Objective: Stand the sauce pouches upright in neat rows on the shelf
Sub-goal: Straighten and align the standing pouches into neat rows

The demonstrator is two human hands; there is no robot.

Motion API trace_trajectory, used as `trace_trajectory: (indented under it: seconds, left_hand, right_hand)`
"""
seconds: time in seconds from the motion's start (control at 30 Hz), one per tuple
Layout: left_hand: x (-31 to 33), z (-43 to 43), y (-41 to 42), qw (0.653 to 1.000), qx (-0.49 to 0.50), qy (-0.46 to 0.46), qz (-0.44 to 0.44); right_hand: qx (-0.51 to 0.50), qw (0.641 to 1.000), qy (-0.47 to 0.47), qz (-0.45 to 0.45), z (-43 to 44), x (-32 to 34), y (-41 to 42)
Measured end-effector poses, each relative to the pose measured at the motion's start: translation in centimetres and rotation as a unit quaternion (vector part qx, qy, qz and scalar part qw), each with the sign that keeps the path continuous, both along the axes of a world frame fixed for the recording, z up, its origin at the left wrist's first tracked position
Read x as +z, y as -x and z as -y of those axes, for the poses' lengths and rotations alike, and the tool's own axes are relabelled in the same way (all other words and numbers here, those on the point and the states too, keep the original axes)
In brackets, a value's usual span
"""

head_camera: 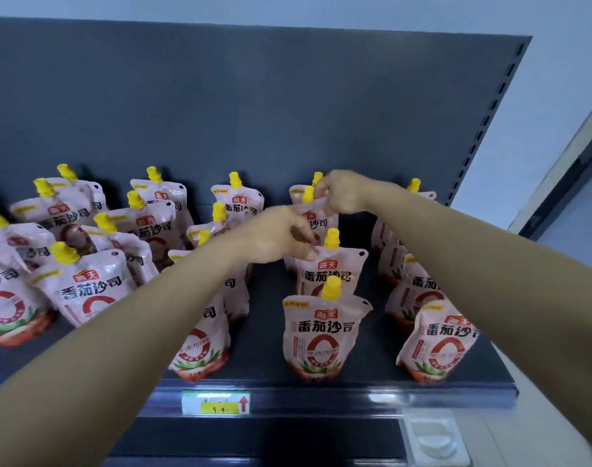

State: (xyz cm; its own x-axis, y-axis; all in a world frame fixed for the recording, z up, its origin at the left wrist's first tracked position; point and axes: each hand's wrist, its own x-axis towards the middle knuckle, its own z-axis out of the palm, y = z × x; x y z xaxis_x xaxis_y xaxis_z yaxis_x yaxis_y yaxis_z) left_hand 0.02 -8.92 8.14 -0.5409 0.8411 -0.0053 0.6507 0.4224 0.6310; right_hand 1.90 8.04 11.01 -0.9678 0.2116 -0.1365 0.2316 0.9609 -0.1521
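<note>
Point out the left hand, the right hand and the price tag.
left hand (277,235): head view, back of the hand.
right hand (343,193): head view, back of the hand.
price tag (215,403): head view, its middle.

Pink pouches (324,335), yellow caps (331,288)

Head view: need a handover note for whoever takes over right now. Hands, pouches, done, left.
Hands: left grip appears to pinch the top of the second pouch in the middle-right row; right grip pinches the third pouch beside its yellow cap.
Done: the front pouch of that row and the right row stand upright on the shelf.
Left: square up the two held pouches, then straighten the leaning, overlapping left cluster.
</note>
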Motion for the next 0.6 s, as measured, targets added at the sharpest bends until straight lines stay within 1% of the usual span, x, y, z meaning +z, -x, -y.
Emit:
trace_trajectory:
  seconds: [0.1, 0.17, 0.3, 0.37, 0.6]
  left_hand:
    - [-0.3, -0.7, -0.1, 1.0, -0.001, 0.007, 0.009]
    - [-0.5, -1.0, -0.2, 1.0, 0.004, 0.007, 0.016]
    - [-0.8, -1.5, -0.2, 1.0, 0.003, 0.006, 0.017]
    - [-0.9, -1.6, -0.2, 1.0, 0.0, 0.013, 0.011]
    - [-1.1, -1.5, -0.1, 1.0, 0.0, 0.022, 0.0]
  right_hand:
    - [0.018, 0.998, -0.064, 0.019, 0.2, -0.2, 1.2]
    - [0.027, 0.997, -0.071, 0.025, 0.1, -0.6, 1.7]
    - [0.044, 0.998, -0.015, 0.03, -0.3, -0.6, 1.6]
    - [0.056, 0.997, -0.013, 0.05, -0.6, -0.4, 1.4]
    - [0.024, 0.997, 0.026, 0.07, -2.2, -0.4, 0.7]
